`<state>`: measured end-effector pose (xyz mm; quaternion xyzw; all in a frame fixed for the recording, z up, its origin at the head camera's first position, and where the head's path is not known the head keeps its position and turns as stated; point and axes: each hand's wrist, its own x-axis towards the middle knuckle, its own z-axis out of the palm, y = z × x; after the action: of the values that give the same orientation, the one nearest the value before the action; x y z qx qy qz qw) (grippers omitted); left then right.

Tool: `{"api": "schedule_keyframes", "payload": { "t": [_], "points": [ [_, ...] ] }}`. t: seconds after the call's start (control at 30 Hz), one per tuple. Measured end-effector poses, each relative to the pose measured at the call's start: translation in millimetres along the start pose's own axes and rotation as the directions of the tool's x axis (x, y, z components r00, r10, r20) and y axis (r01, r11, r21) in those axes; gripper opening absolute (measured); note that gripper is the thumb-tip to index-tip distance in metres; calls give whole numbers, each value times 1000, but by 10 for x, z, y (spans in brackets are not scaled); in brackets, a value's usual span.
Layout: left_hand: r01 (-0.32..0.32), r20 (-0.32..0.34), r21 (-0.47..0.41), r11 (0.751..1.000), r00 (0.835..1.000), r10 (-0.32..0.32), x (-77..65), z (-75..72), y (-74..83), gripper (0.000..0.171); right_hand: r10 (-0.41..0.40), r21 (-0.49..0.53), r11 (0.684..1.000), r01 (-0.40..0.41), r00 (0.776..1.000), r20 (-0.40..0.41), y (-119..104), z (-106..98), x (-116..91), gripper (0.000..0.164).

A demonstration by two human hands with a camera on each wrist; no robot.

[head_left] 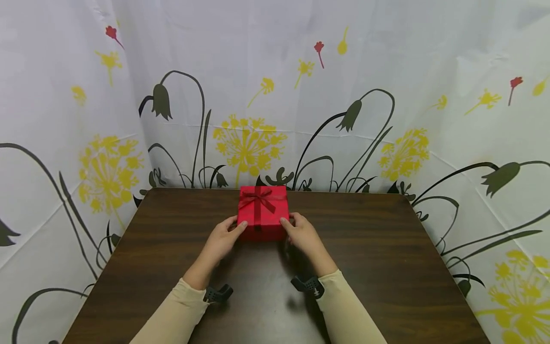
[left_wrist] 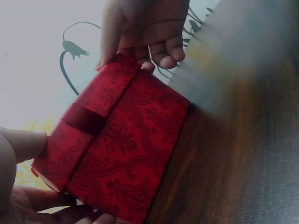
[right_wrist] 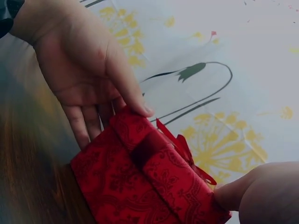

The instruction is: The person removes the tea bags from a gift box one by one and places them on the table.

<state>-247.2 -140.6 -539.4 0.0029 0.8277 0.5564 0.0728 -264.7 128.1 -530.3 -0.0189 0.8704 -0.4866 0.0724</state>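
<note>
A red gift box (head_left: 270,210) with a dark red ribbon and bow (head_left: 259,197) is near the far edge of the table. My left hand (head_left: 224,237) grips its left side, thumb on the lid's top edge and fingers along the side. On the opposite side my right hand (head_left: 304,235) holds it the same way, thumb over the near right corner. In the left wrist view the box (left_wrist: 126,140) shows a swirling dark pattern and a lid seam. From the right wrist the bow (right_wrist: 187,151) stands up beyond the lid's edge.
The dark brown wooden table (head_left: 365,258) spreads around the box. Behind it and along both sides hangs a white curtain (head_left: 275,57) printed with yellow and grey flowers. Each wrist wears a black strap mount (head_left: 218,293).
</note>
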Motion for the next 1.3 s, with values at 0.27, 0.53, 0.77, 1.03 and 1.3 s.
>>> {"api": "schedule_keyframes", "payload": {
  "t": [0.27,0.53,0.77,1.03,1.3],
  "points": [
    [-8,-40,-25,1000,999,7,1,39,-32,68,35,-37,999,-36,999,-19,-18,7,-39,50],
    [-16,-74,-31,999,997,14,13,98,-69,66,-26,-137,990,15,996,-81,-1,-33,-81,49],
    [-4,-89,16,1000,996,6,4,59,-40,65,-40,-155,988,22,993,-114,-12,-9,-58,44],
    [8,-97,-14,1000,995,-9,2,11,12,64,-82,-186,981,54,985,-149,-58,-2,-62,41],
    [3,-96,-18,1000,995,-5,7,-15,15,63,-104,-210,975,69,982,-159,-101,1,-65,40]
  ]
}}
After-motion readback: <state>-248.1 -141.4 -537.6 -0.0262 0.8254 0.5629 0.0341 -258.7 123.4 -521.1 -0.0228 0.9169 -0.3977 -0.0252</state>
